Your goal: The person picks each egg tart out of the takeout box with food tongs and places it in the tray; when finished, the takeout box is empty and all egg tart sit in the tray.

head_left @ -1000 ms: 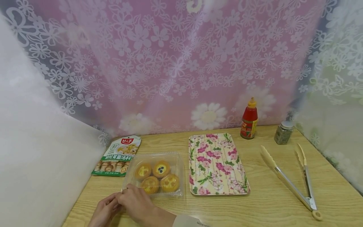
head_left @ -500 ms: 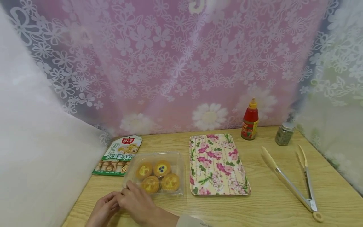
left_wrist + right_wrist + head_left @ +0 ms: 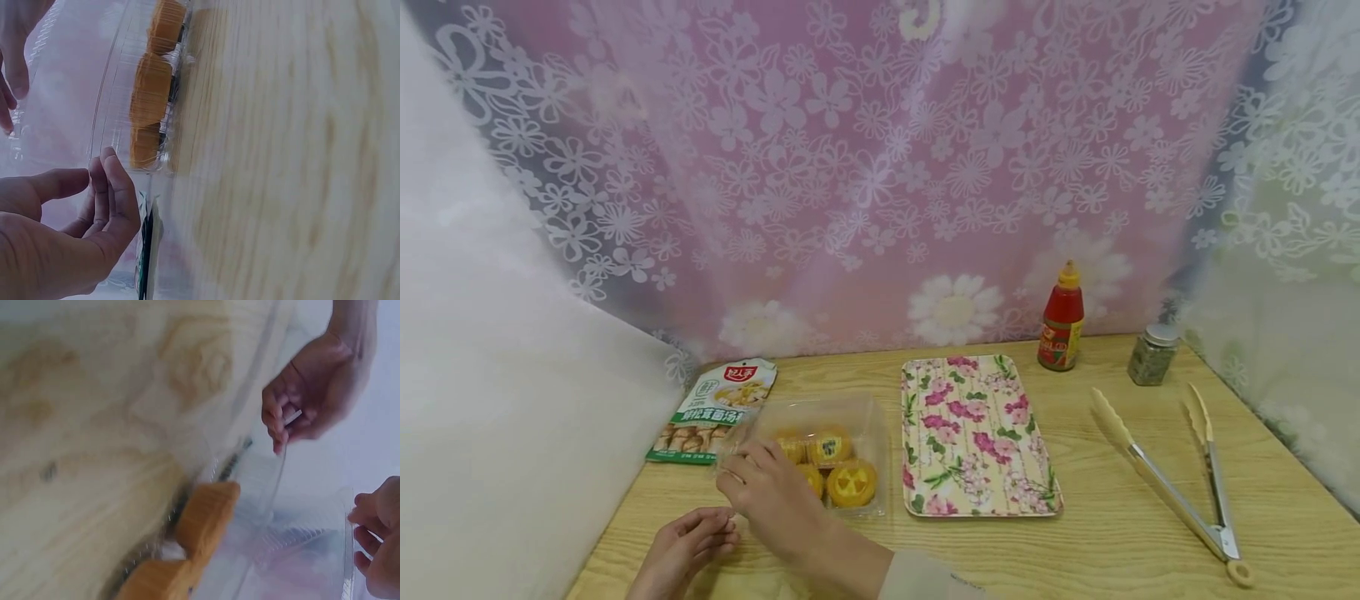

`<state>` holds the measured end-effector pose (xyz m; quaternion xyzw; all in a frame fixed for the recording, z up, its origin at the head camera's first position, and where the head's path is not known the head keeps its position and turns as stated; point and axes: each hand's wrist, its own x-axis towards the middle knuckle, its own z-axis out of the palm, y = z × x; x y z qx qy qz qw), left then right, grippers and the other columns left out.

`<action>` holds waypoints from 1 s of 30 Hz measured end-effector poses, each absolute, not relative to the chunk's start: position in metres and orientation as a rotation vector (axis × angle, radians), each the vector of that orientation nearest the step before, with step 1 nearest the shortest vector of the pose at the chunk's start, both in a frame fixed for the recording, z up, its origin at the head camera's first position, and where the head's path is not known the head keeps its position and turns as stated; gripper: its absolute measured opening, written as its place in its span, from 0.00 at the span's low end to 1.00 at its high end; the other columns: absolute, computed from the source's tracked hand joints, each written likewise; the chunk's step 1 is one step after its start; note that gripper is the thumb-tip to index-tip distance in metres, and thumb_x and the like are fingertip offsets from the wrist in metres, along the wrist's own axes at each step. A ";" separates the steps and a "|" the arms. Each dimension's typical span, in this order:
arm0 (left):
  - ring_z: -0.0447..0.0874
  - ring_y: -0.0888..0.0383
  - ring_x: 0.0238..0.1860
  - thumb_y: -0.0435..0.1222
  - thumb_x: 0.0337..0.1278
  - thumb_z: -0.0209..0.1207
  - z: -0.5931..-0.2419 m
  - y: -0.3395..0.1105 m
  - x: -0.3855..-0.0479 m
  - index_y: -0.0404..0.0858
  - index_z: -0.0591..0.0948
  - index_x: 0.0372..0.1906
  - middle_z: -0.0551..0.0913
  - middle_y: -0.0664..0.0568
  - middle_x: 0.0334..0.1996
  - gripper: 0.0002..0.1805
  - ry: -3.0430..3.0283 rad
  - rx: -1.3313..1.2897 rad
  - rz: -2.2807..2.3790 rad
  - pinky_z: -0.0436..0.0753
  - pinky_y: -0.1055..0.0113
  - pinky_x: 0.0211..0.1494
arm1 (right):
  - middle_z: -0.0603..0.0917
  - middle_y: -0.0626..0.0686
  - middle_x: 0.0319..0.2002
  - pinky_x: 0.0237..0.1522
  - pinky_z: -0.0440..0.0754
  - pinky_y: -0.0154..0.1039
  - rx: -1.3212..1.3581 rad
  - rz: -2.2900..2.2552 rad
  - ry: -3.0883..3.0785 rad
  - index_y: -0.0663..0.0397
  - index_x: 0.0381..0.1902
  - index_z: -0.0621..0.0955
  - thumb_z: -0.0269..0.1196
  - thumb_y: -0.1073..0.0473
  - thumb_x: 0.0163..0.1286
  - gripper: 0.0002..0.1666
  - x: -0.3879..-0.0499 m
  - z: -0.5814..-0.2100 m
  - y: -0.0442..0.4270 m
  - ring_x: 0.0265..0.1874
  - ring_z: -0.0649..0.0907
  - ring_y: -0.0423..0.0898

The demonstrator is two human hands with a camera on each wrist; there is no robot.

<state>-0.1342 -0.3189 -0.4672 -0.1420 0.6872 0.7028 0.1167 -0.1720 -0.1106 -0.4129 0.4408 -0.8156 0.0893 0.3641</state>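
The right hand [image 3: 778, 496] pinches the lid [image 3: 823, 410]; the left hand [image 3: 685, 546], fingers curled, pinches the rim of the plastic box [image 3: 880, 471], lower left of centre. The lid looks partly raised, not fully open; all four tarts [image 3: 852, 483] remain inside. The lifted side faces the frame's bottom; the box's long axis is unclear.

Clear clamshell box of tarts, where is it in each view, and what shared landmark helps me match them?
Head: clear clamshell box sits left of center, lower half.
Left wrist: upper left.
Right wrist: lower middle, reaching right.
Shared landmark: yellow-orange tarts inside it.
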 end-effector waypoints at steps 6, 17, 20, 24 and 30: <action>0.89 0.57 0.42 0.34 0.78 0.57 -0.467 -0.317 -0.135 0.28 0.84 0.56 0.89 0.49 0.39 0.14 2.048 -0.439 2.049 0.89 0.64 0.49 | 0.83 0.41 0.62 0.67 0.73 0.34 1.058 0.228 -2.086 0.42 0.56 0.86 0.67 0.59 0.71 0.17 -0.181 -0.403 -0.098 0.61 0.77 0.40; 0.89 0.56 0.43 0.33 0.79 0.55 -0.469 -0.316 -0.137 0.29 0.84 0.55 0.89 0.50 0.41 0.13 2.053 -0.405 2.058 0.89 0.63 0.50 | 0.80 0.47 0.66 0.76 0.68 0.44 0.972 0.225 -2.123 0.45 0.65 0.83 0.62 0.56 0.74 0.23 -0.199 -0.394 -0.079 0.69 0.75 0.46; 0.89 0.55 0.44 0.33 0.79 0.56 -0.469 -0.315 -0.136 0.29 0.83 0.56 0.89 0.49 0.42 0.13 2.061 -0.417 2.057 0.89 0.62 0.50 | 0.80 0.47 0.67 0.76 0.67 0.45 0.923 0.251 -2.162 0.46 0.68 0.80 0.63 0.55 0.74 0.25 -0.203 -0.387 -0.069 0.69 0.75 0.46; 0.89 0.55 0.43 0.33 0.79 0.55 -0.469 -0.315 -0.136 0.28 0.82 0.57 0.89 0.48 0.42 0.14 2.059 -0.430 2.059 0.89 0.62 0.50 | 0.80 0.50 0.67 0.76 0.67 0.48 0.860 0.340 -2.193 0.49 0.69 0.80 0.61 0.55 0.76 0.25 -0.211 -0.379 -0.054 0.69 0.76 0.48; 0.88 0.55 0.43 0.33 0.80 0.54 -0.468 -0.317 -0.136 0.26 0.82 0.58 0.88 0.48 0.41 0.15 2.047 -0.409 2.048 0.89 0.63 0.50 | 0.82 0.52 0.66 0.77 0.65 0.50 0.767 0.515 -2.174 0.54 0.68 0.80 0.64 0.59 0.74 0.26 -0.227 -0.372 -0.030 0.68 0.77 0.51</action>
